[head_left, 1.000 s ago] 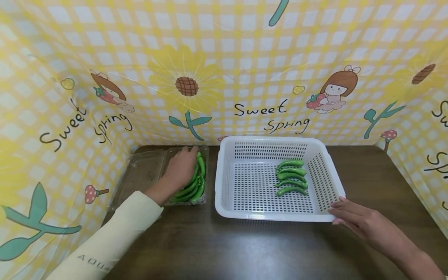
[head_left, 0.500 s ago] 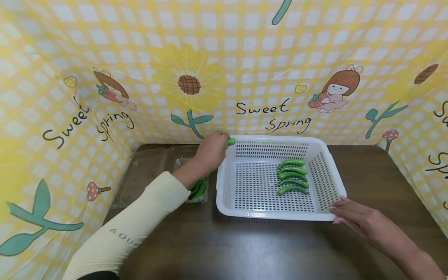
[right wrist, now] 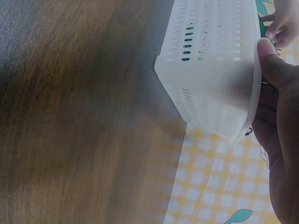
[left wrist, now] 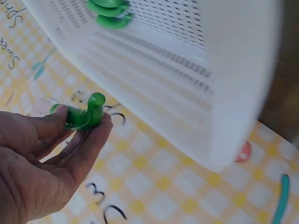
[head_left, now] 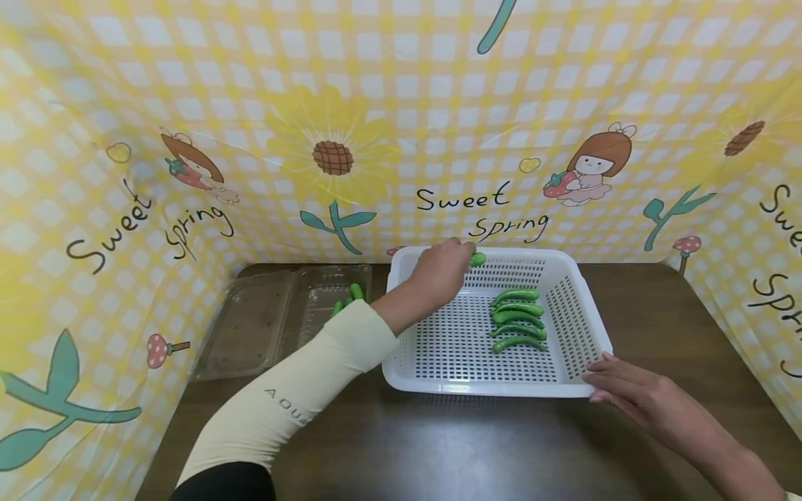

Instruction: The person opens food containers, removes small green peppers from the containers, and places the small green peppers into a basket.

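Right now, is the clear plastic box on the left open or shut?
Open. The clear box has its lid folded flat beside the tray half, where a few green pods show behind the sleeve.

Dark wooden table [head_left: 438, 445]; yellow checked "Sweet Spring" backdrop [head_left: 401, 125] behind and beside.

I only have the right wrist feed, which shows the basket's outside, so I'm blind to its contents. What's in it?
Observer: Four green pods lie in a row in the right half of the basket.
Operator: Where's the left hand?
Observer: The left hand is over the basket's far side, pinching a fifth pod.
Operator: Any others outside?
Observer: A few spare pods lie in a clear tray, left of the basket.
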Action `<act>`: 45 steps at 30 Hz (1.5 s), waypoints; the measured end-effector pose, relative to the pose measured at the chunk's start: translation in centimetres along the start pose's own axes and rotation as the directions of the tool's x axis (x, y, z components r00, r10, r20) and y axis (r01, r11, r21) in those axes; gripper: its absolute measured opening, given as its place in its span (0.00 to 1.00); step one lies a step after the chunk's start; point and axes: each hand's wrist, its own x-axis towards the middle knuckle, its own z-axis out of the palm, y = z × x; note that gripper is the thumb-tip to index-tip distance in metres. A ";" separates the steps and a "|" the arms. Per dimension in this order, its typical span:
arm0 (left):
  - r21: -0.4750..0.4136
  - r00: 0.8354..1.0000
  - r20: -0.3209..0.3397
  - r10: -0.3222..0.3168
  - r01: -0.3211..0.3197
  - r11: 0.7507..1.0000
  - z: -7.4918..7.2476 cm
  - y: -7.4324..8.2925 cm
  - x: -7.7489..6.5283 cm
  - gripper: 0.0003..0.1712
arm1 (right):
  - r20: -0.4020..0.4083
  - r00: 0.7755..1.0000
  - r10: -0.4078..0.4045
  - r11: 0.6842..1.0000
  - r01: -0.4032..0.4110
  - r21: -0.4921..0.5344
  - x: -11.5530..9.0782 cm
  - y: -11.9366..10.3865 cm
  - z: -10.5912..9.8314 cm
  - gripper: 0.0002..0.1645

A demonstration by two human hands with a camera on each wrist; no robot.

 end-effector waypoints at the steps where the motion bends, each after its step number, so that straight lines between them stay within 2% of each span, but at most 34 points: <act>1: -0.005 1.000 -0.001 0.013 -0.013 1.000 0.2 0.4 0.1 0.11 | 0.006 1.000 0.005 1.000 -0.005 0.002 0.0 0.0 0.0 0.30; 7: -0.001 0.996 0.004 0.094 -0.094 0.996 1.0 2.4 1.3 0.08 | 0.006 1.000 -0.008 1.000 0.008 0.003 0.0 0.0 0.0 0.29; 11: -0.011 0.990 0.050 0.131 -0.130 0.991 1.7 3.6 2.2 0.13 | 0.018 1.000 0.017 1.000 -0.017 0.002 0.1 0.0 0.0 0.29; 16: -0.061 0.979 0.121 0.165 -0.159 0.985 2.8 5.5 3.0 0.13 | 0.065 0.994 0.086 0.996 -0.085 -0.013 0.1 -0.1 -0.1 0.28; 21: -0.068 0.955 0.201 0.217 -0.207 0.976 3.9 7.5 3.2 0.08 | 0.037 0.997 0.062 0.998 -0.062 -0.004 0.2 0.0 0.0 0.30; 27: -0.009 0.927 0.300 0.223 -0.232 0.973 5.7 9.1 3.0 0.05 | -0.022 1.000 -0.001 1.000 0.001 0.020 0.4 0.1 0.3 0.33; 32: -0.041 0.899 0.369 0.237 -0.239 0.970 6.9 10.0 2.7 0.02 | -0.016 1.000 0.002 1.000 -0.002 0.017 0.4 0.2 0.0 0.31; 35: -0.053 0.874 0.418 0.246 -0.247 0.968 7.5 10.3 2.3 0.03 | -0.011 1.000 0.001 1.000 -0.001 0.015 0.5 0.2 -0.1 0.30; 38: -0.002 0.858 0.444 0.260 -0.289 0.957 8.3 10.5 1.9 0.02 | 0.021 0.999 0.026 0.999 -0.026 0.027 0.6 0.1 -0.2 0.28; 41: 0.051 0.848 0.460 0.263 -0.321 0.946 9.2 10.4 1.7 0.03 | 0.042 0.998 0.049 0.998 -0.050 0.029 0.5 0.0 -0.1 0.27; 45: 0.088 0.843 0.463 0.273 -0.350 0.933 10.4 10.1 1.9 0.04 | 0.010 1.000 0.028 1.000 -0.029 0.010 0.5 -0.1 -0.1 0.29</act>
